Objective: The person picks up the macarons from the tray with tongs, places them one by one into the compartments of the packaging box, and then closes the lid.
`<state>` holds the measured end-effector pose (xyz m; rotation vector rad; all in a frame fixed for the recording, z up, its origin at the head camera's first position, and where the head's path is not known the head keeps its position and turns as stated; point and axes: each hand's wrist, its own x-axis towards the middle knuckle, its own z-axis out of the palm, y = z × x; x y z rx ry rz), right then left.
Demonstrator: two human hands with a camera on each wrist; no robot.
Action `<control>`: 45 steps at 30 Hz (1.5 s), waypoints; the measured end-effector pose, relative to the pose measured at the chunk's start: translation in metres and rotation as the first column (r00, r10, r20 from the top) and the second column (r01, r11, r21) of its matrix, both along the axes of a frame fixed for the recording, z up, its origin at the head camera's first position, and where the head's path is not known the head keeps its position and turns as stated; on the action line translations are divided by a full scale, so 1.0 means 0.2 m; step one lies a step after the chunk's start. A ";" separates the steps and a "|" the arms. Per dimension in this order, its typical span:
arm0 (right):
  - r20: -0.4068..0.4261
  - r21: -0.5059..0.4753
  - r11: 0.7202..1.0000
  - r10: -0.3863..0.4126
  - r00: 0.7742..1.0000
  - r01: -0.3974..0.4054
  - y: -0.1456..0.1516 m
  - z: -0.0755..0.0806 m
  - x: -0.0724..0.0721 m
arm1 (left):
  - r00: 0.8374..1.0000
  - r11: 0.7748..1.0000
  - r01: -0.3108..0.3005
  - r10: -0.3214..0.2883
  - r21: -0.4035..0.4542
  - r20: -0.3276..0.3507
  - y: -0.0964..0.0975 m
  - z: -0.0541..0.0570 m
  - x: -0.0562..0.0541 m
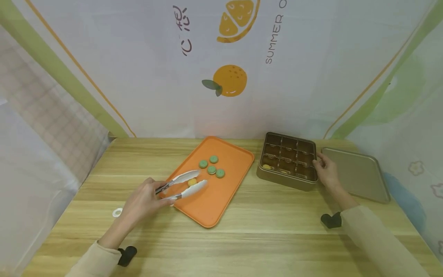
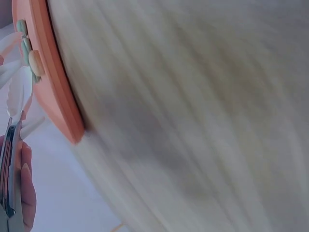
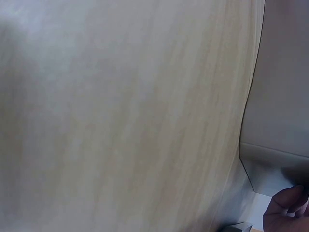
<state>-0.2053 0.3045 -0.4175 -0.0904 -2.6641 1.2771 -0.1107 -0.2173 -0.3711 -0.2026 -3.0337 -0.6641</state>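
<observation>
My left hand (image 1: pixel 144 198) holds metal tongs (image 2: pixel 14 145) with pale scalloped tips above the orange tray (image 1: pixel 221 196). The spread tips lie either side of a yellow macaron (image 1: pixel 192 182), seemingly with a gap around it. Several green macarons (image 1: pixel 212 170) sit farther back on the tray. At the right, my right hand (image 1: pixel 327 171) grips the side of a brown divided box (image 1: pixel 285 182) with thumb and fingers. Yellow pieces (image 1: pixel 267 166) show in the box's front row, at the left and middle. In the right wrist view, curled fingers (image 3: pixel 285 205) meet the box's corner.
A flat gold-brown lid (image 1: pixel 360 175) lies right of the box. A small white ring (image 1: pixel 117 212) lies on the wooden table (image 1: pixel 263 238) left of the tray. Printed white cloth (image 1: pixel 294 96) hangs behind the table.
</observation>
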 end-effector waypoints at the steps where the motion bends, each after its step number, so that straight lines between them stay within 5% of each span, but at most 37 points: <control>1: 0.001 0.001 1.000 0.003 1.000 -0.003 0.00 0.00 0.00 | 1.000 1.000 -0.004 0.004 -0.005 0.000 -0.01 0.00 0.01; 11: 0.004 0.009 1.000 0.003 1.000 -0.003 0.00 0.01 0.00 | 0.998 0.999 -0.043 0.042 -0.029 -0.037 -0.09 -0.01 0.06; 45: -0.001 0.006 1.000 0.010 1.000 -0.010 0.00 0.01 0.01 | 0.997 0.998 0.001 -0.006 -0.055 -0.078 -0.05 -0.01 0.05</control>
